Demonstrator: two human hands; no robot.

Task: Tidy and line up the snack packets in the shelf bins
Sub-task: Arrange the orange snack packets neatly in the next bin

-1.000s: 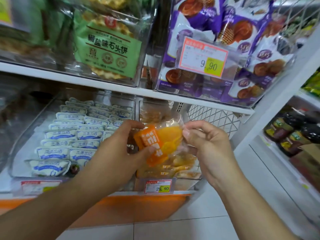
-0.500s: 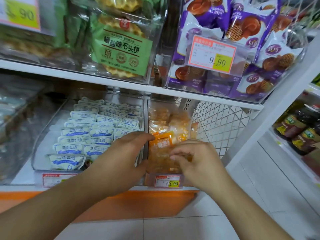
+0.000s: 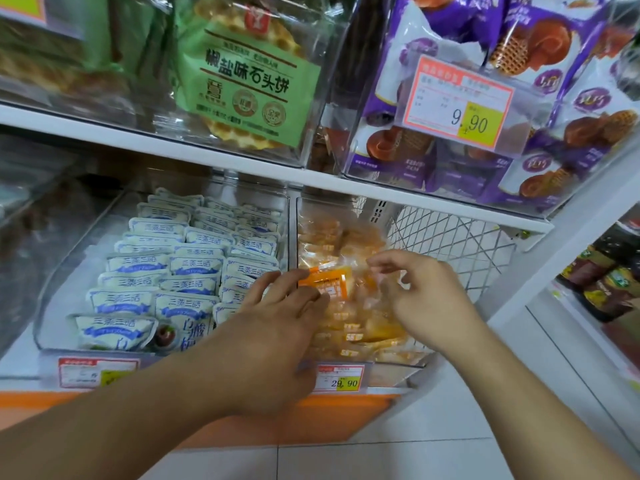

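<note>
An orange snack packet (image 3: pixel 327 284) lies on top of a pile of like orange packets in a clear bin (image 3: pixel 349 209) on the lower shelf. My left hand (image 3: pixel 273 327) pinches the packet's left edge with fingertips and thumb. My right hand (image 3: pixel 419 296) holds the clear wrapper at the packet's right end, fingers curled. To the left, a second clear bin (image 3: pixel 62 282) holds several white-and-blue packets (image 3: pixel 183 268) standing in neat rows.
Above are bins of green waffle biscuit packs (image 3: pixel 249 84) and purple cake packs (image 3: pixel 519 98) with a 9.90 tag. A 29.90 price tag (image 3: pixel 341 377) hangs under the orange bin. A white wire mesh (image 3: pixel 446 244) closes the shelf's right side. More goods stand at far right (image 3: pixel 609 282).
The orange packet, held up in front of the bin a second ago, now lies down on the pile inside it. Both hands followed it into the bin, and the view came closer.
</note>
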